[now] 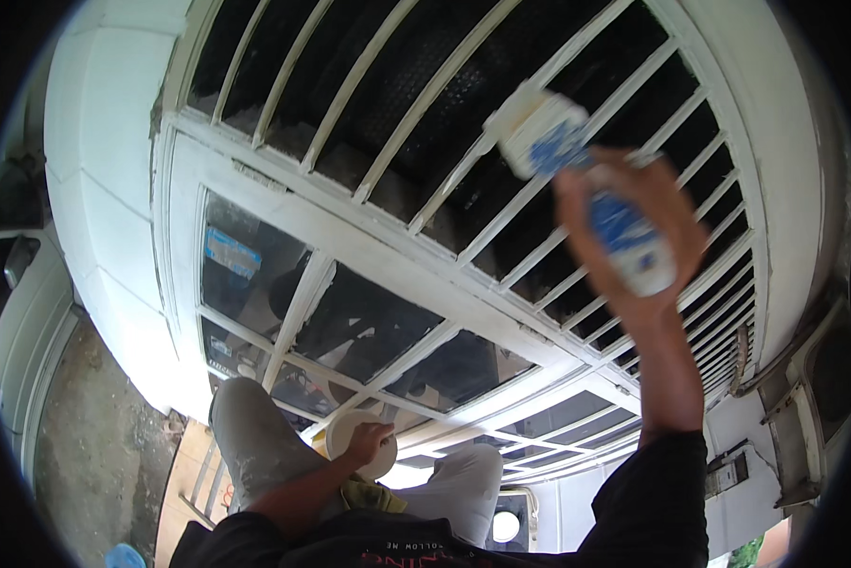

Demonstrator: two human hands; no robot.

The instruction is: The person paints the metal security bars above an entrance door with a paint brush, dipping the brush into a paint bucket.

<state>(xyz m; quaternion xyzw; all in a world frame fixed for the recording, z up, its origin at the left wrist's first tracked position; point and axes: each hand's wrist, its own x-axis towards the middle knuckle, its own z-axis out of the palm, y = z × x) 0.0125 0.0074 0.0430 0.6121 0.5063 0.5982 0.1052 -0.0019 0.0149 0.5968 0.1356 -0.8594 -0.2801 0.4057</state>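
Observation:
Raised at the upper right, my right hand (631, 220) grips a wide paintbrush (553, 138) by its blue handle, which is smeared with white. The brush's bristle end touches or lies just in front of a wooden bar (461, 174) of the barred opening; motion blur hides the exact contact. Low in front of my body, my left hand (369, 441) holds a round white tub (340, 428) by its rim, between my knees. What the tub contains is hard to make out. Bars to the left look cream, while those to the right look whiter.
Below the bars are white-framed glass panes (376, 326), one with a blue-edged sticker (232, 253). A yellowish cloth (372, 495) lies at my lap. Far below left are a concrete floor (106, 397), a wooden board (184, 483) and a blue object (124, 556). A pale door (28, 362) stands left.

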